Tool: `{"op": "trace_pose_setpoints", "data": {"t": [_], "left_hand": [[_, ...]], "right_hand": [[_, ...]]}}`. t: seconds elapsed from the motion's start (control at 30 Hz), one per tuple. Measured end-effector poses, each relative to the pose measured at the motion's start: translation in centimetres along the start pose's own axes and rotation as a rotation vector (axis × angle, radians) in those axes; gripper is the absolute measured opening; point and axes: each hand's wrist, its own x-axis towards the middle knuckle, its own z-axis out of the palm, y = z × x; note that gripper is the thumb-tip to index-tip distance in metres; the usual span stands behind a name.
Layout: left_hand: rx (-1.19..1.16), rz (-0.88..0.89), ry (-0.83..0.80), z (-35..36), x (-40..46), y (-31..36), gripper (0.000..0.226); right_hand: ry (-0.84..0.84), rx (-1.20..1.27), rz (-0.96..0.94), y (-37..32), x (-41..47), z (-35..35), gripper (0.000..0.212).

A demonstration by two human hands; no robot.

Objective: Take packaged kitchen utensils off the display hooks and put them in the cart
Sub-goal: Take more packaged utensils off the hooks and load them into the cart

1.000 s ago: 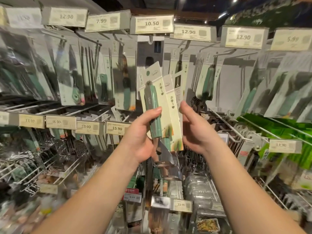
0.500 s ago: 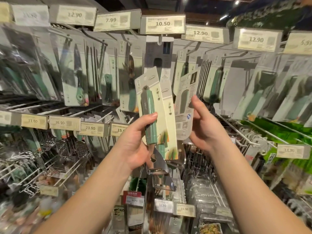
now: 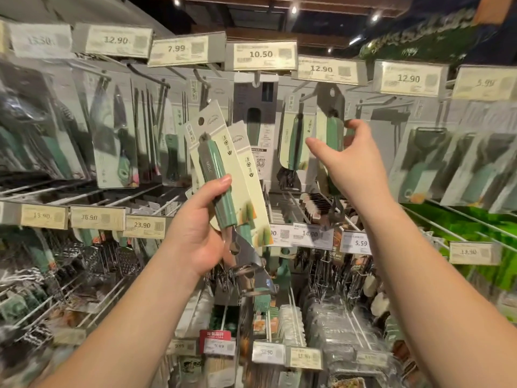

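- Price tags (image 3: 119, 42), top row: seven cream labels hang along the upper rail, reading left to right a blurred figure, 12.90, 7.99, 10.50, 12.90, 12.90 and 5.99.
- Hanging packs (image 3: 117, 152), left of centre: carded utensils with green handles hang in rows from the upper hooks; blur prevents a count.
- Left hand (image 3: 200, 231): raised in front of the display, thumb curled across the front and fingers wrapped behind, gripping two carded utensils.
- Held packs (image 3: 237, 166): two pale cream cards, fanned, the front one tilted left and overlapping the rear one. The front card carries a green handle (image 3: 218, 186); the thumb presses on this handle at about its middle. The cards rise above the hand, and the steel ends (image 3: 246, 256) project below it, past the palm.
- Right hand (image 3: 351, 163): reaching up and forward, thumb and fingers spread in a loose curl around a third pack (image 3: 334, 133) on the display. The fingertips (image 3: 351, 126) lie at its green handle; whether they press it cannot be told. The pack's dark top sits at its hook (image 3: 321, 88), under a 12.90 tag.
- Lower shelf tags (image 3: 142, 226): a second row reads 13.90, 36.90, 23.90, then 14.90 and 5.59.
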Motion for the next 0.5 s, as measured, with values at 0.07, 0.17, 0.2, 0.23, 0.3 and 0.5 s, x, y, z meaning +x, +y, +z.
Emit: {"op": "trace_pose_setpoints", "data": {"t": [0.07,0.17,0.2,0.23,0.3,0.5], "left_hand": [[0.009,0.006,0.005,0.3,-0.1,0.1,0.038],[0.028,0.02,0.008,0.7,-0.3,0.2,0.03],[0.029,0.025,0.007,0.9,-0.5,0.2,0.026],[0.027,0.032,0.01,0.9,-0.5,0.2,0.021],[0.021,0.034,-0.001,1.0,-0.7,0.4,0.018],[0.018,0.044,0.034,1.4,-1.7,0.9,0.003]], "right_hand": [[0.039,-0.063,-0.024,-0.7,0.5,0.1,0.093],[0.075,-0.151,-0.05,-1.4,1.2,0.5,0.096],[0.079,-0.178,-0.051,-1.6,1.3,0.7,0.094],[0.082,-0.204,-0.056,-1.6,1.3,0.9,0.092],[0.086,-0.253,-0.076,-1.7,1.4,1.3,0.09],[0.082,-0.348,-0.085,-2.0,1.9,1.6,0.086]]}}
